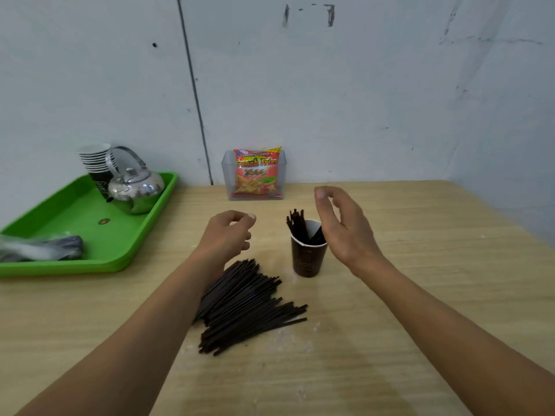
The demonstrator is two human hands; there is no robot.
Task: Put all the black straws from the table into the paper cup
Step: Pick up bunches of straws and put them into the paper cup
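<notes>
The black straws (pixel 246 304) are lying in a loose heap around the middle of the table (pixel 420 295), fanning out toward the right. Just beyond the heap's right end the paper cup (pixel 308 256) is standing upright, and a small bunch of straws (pixel 296 223) is already sticking out of it, leaning toward its left rim.

I am holding my right hand (pixel 342 229) just beside the cup's right rim, fingers relaxed and spread apart, gripping nothing. I am hovering my left hand (pixel 228 235) above the far end of the heap, to the left of the cup, its fingers loosely curled with the thumb near the forefinger. I am seeing nothing between them.

At the table's far edge, against the wall, a clear plastic holder (pixel 228 181) is carrying a red snack packet (pixel 256 172). Along the left edge a green tray (pixel 75 211) is bearing a shiny metal kettle (pixel 136 187), a stack of paper cups (pixel 96 160) behind it, and a plastic-wrapped dark bundle (pixel 42 249) at its near end.
</notes>
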